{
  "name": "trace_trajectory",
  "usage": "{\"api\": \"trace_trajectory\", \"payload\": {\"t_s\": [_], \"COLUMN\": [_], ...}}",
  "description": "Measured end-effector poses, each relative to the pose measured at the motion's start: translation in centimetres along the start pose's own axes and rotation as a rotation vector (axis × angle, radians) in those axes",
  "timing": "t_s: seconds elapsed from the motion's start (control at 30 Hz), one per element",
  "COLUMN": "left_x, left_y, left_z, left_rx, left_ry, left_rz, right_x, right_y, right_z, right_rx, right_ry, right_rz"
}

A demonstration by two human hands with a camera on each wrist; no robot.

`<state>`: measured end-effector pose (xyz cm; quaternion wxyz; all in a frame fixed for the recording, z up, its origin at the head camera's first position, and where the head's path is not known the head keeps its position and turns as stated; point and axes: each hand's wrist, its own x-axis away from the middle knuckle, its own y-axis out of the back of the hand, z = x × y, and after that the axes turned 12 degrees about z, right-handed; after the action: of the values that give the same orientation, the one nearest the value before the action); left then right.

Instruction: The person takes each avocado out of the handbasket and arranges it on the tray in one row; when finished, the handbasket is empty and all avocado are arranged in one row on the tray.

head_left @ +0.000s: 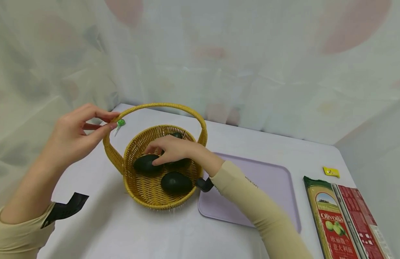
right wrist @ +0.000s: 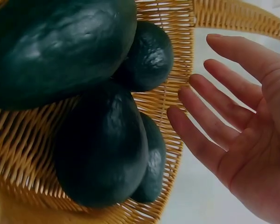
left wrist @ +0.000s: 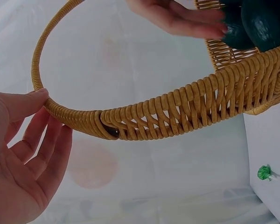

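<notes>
A yellow woven basket (head_left: 140,190) with a tall arched handle (head_left: 162,105) stands on the white table and contains several dark green avocados (head_left: 176,182). My left hand (head_left: 73,133) pinches the left side of the handle between thumb and fingertips, as the left wrist view also shows. Over the basket is my right hand (head_left: 174,149), close to the leftmost avocado (head_left: 144,164). In the right wrist view its fingers (right wrist: 200,135) are loosely extended beside the avocados and hold nothing. The right hand and forearm partly hide the avocados at the back.
A lilac tray (head_left: 251,187) lies right of the basket, partly under the right forearm. Farther right are an Olivoilà pasta pack (head_left: 332,219), a red package (head_left: 362,216) and a small yellow packet (head_left: 331,172). A green-headed lollipop (head_left: 121,122) lies behind the handle's left side.
</notes>
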<state>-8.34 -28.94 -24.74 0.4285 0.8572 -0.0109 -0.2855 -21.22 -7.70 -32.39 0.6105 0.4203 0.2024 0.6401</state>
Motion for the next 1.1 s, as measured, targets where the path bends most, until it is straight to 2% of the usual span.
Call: {"api": "trace_trajectory", "payload": {"t_s": [0.27, 0.4, 0.67, 0.93, 1.1], "left_x": [0.1, 0.2, 0.5, 0.6, 0.5], "left_y": [-0.1, -0.1, 0.1, 0.1, 0.0], "left_z": [-0.1, -0.1, -0.1, -0.1, -0.3], "left_rx": [0.009, 0.016, 0.027, 0.019, 0.020], "left_ry": [0.001, 0.009, 0.021, 0.007, 0.011], "left_rz": [0.001, 0.003, 0.007, 0.005, 0.011], "right_x": [-2.6, -3.3, -4.3, -4.7, -4.6], "right_y": [-0.6, -1.2, -1.5, -1.7, -1.9], "right_z": [-0.8, -0.8, -0.4, -0.4, -0.8], "right_rx": [-0.075, -0.077, -0.003, 0.016, -0.013], "right_ry": [-0.057, -0.078, -0.112, -0.130, -0.142], "right_rz": [0.011, 0.031, 0.089, 0.133, 0.139]}}
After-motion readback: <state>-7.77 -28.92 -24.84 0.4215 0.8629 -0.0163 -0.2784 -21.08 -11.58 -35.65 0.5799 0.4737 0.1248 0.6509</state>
